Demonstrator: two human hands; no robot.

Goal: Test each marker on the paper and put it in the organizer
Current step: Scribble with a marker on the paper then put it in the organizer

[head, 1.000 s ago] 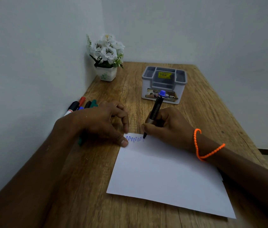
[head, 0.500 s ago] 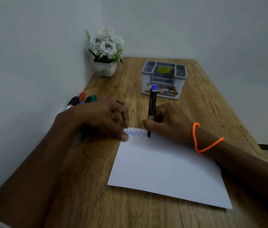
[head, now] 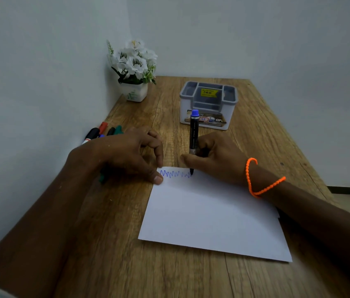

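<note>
The right hand (head: 215, 158) grips a black marker (head: 193, 134) with a blue end, fingers curled round its lower barrel. The marker stands nearly upright, its tip touching the sheet of paper (head: 208, 216) near the far left corner. A blue zigzag line (head: 175, 174) runs along the far edge of the paper, from the left corner to the tip. An orange cord bracelet (head: 260, 179) sits on the right wrist.

The left hand (head: 122, 155) rests at the paper's far left corner, thumb tip pressing on the corner, fingers loosely curled above the table (head: 109, 244). It holds nothing that can be seen.

Other markers (head: 103, 132) lie in a group on the table by the left wall, partly hidden behind the left hand: a black cap, a red cap and a green cap are visible, with a green end showing below the wrist. Their exact number cannot be told.

The grey organizer (head: 208, 104) stands on the table beyond the hands, well apart from the paper. Its visible compartments hold no markers; a yellow price sticker sits inside it. A pot of white flowers (head: 134, 67) stands in the far left corner of the table.
</note>
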